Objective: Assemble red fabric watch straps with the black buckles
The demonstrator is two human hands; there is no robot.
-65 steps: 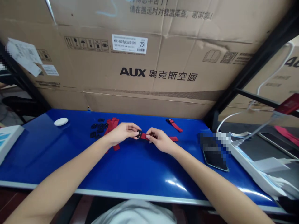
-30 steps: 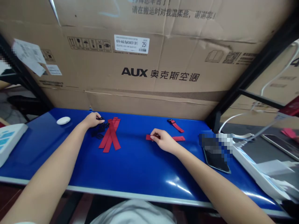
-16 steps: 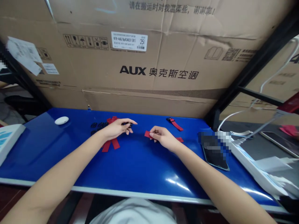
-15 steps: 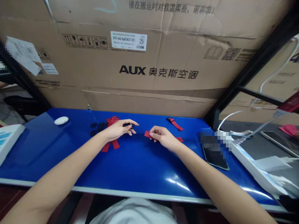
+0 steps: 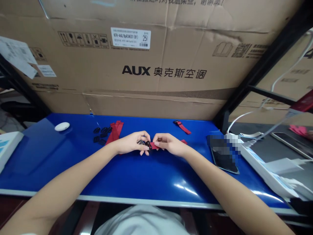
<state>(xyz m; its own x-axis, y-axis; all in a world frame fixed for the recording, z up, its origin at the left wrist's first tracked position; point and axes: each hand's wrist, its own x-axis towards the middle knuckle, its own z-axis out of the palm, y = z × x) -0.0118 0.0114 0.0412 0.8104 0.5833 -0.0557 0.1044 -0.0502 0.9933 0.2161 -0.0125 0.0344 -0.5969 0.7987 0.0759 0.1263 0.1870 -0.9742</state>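
Note:
Near the middle of the blue table, my left hand (image 5: 135,143) pinches a black buckle (image 5: 148,145). My right hand (image 5: 168,143) is closed on a red strap (image 5: 153,146), whose end meets the buckle; whether it passes through is too small to tell. The rest of this strap is partly hidden by my right hand, with red showing behind it. Left of my left hand lie several black buckles (image 5: 104,134) beside a pile of red straps (image 5: 114,132). Farther back on the right is a red strap with a black buckle (image 5: 183,127).
A large cardboard box (image 5: 156,52) stands behind the blue table (image 5: 137,182). At the left are a white oval object (image 5: 62,126) and a white box-like object (image 5: 9,147). On the right lie a phone (image 5: 226,161), a white power strip (image 5: 261,173) and cables.
My left hand has moved right and slightly down with the buckle, leaving the strap pile. The buckle now meets the strap end in my right hand. The camera view has shifted slightly.

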